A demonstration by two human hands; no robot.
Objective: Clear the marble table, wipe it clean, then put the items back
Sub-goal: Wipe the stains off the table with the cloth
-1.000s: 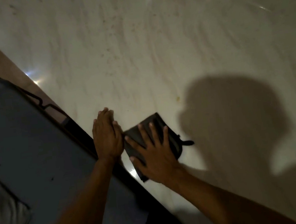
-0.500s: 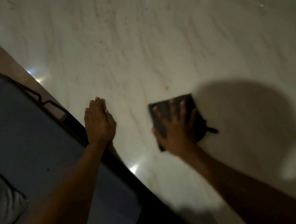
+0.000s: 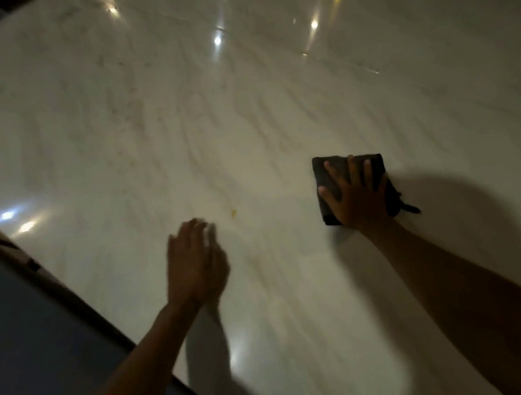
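The white marble table [image 3: 181, 115] fills most of the view, glossy with lamp reflections. A folded dark cloth [image 3: 323, 172] lies flat on it at the right of centre. My right hand [image 3: 358, 197] presses on the cloth with spread, straight fingers. My left hand [image 3: 195, 264] is over the marble to the left, fingers together and blurred by motion, holding nothing. A small yellow spot [image 3: 233, 212] marks the marble just beyond my left hand.
The table's dark near edge [image 3: 82, 313] runs diagonally across the lower left. Below it is a blue-grey cushioned seat [image 3: 28, 347]. My shadow [image 3: 453, 226] falls on the marble to the right of the cloth.
My right hand has slid the cloth away from the table edge, to the right across the marble. My left hand has moved off the edge onto the marble.
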